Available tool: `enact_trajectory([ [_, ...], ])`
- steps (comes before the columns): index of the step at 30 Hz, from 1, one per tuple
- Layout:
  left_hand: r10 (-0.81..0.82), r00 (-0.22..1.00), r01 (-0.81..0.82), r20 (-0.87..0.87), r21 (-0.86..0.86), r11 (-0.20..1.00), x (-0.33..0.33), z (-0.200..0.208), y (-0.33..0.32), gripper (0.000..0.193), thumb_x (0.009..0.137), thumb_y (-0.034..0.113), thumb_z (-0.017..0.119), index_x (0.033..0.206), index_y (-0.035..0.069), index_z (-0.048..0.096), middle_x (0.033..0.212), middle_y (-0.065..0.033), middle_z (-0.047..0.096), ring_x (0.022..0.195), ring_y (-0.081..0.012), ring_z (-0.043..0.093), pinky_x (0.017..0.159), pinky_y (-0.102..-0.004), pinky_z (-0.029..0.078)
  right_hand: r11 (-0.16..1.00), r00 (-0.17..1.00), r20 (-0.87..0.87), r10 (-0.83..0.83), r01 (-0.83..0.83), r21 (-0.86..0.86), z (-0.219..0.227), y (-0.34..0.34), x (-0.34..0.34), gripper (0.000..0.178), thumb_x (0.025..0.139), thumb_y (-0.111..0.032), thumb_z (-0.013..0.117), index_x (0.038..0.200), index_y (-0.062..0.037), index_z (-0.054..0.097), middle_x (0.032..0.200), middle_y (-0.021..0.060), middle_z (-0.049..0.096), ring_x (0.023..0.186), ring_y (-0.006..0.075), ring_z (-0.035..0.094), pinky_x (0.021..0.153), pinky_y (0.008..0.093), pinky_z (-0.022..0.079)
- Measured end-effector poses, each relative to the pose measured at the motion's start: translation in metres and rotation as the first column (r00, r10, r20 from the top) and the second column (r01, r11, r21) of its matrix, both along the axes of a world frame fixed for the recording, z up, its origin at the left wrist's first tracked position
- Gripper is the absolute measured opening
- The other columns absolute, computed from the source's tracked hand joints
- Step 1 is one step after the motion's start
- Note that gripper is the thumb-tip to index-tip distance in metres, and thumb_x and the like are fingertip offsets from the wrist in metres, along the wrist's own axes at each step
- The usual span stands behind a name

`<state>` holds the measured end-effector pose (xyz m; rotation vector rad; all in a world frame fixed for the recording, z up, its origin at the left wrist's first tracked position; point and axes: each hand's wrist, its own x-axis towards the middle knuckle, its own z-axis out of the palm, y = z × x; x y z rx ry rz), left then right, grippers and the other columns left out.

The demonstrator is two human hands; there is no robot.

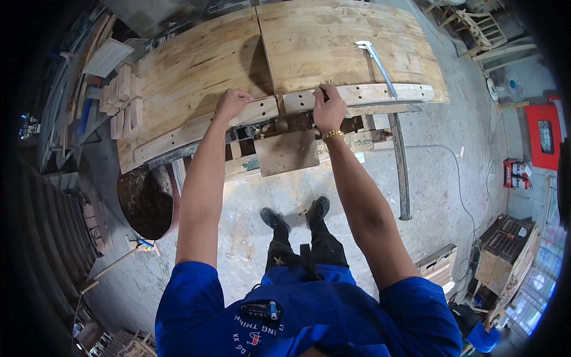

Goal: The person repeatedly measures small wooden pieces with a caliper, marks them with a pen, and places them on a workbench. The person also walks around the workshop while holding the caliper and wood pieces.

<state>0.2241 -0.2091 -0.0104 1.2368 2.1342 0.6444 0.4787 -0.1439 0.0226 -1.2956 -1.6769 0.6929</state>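
Two pale wooden strips with dark drilled holes lie end to end along the near edge of a plywood bench top. My left hand [234,103] is closed in a pinch over the left strip [190,132], close to its inner end; anything small between the fingertips is hidden. On the right strip [372,93] my right hand [329,108] has its fingers curled and pressed together, with a gold bracelet at the wrist. What it holds, if anything, cannot be made out. A metal caliper [377,65] lies across the right side, its lower end reaching the right strip.
The plywood bench top [196,65] has a seam down its middle. Wooden blocks [124,95] are stacked at its left. Below the near edge sit a metal plate [286,153] and a bar [401,166]. A dark-filled bin [148,199] stands at lower left.
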Motion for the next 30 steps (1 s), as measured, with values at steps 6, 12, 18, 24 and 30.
enact_trajectory([
  [6,-0.008,1.000,0.008,-0.001,0.036,0.999,-0.003,-0.007,0.000,0.019,0.073,0.028,0.063,0.083,0.014,0.073,0.081,-0.0078,0.069,0.074,-0.0207,0.065,0.070,-0.0311,0.049,0.999,0.999,0.039,0.004,-0.006,0.040,-0.003,0.002,0.000,0.017,0.082,-0.019,0.060,0.091,-0.0042,0.062,0.081,0.0158,0.065,0.073,0.0334,0.063,0.066,0.0398,0.049],
  [12,-0.007,1.000,0.006,0.015,0.043,0.999,-0.006,-0.003,-0.003,0.017,0.075,0.019,0.065,0.081,0.005,0.071,0.077,-0.0058,0.069,0.071,-0.0124,0.062,0.068,-0.0261,0.048,0.999,1.000,0.007,0.024,-0.024,-0.032,0.001,-0.002,-0.004,0.016,0.083,-0.019,0.059,0.092,-0.0052,0.061,0.079,0.0154,0.065,0.071,0.0327,0.063,0.065,0.0385,0.049],
  [18,-0.016,0.996,0.018,-0.084,0.025,1.000,0.000,0.012,0.000,0.019,0.074,0.031,0.061,0.084,0.020,0.072,0.087,-0.0079,0.067,0.083,-0.0267,0.063,0.076,-0.0376,0.048,0.999,0.997,-0.065,0.039,-0.040,-0.013,0.004,0.004,-0.004,0.017,0.084,-0.016,0.059,0.096,-0.0054,0.062,0.077,0.0127,0.066,0.072,0.0277,0.065,0.065,0.0339,0.050],
  [24,-0.057,0.987,0.079,-0.153,0.147,0.986,0.009,0.023,-0.012,0.016,0.073,0.029,0.060,0.080,0.019,0.071,0.089,-0.0068,0.065,0.087,-0.0293,0.058,0.077,-0.0406,0.046,0.984,0.977,0.180,0.111,-0.083,-0.155,0.012,0.055,0.010,0.018,0.081,-0.019,0.060,0.093,-0.0060,0.064,0.082,0.0143,0.066,0.076,0.0300,0.064,0.067,0.0361,0.050],
  [30,-0.070,0.989,0.088,-0.128,0.139,0.986,0.015,0.031,-0.005,0.015,0.073,0.028,0.060,0.080,0.018,0.068,0.086,-0.0050,0.065,0.091,-0.0280,0.056,0.080,-0.0411,0.044,0.934,0.801,0.537,0.264,-0.351,0.063,0.000,0.098,0.004,0.022,0.078,-0.024,0.061,0.098,-0.0142,0.065,0.096,0.0103,0.065,0.095,0.0294,0.057,0.083,0.0401,0.043],
])
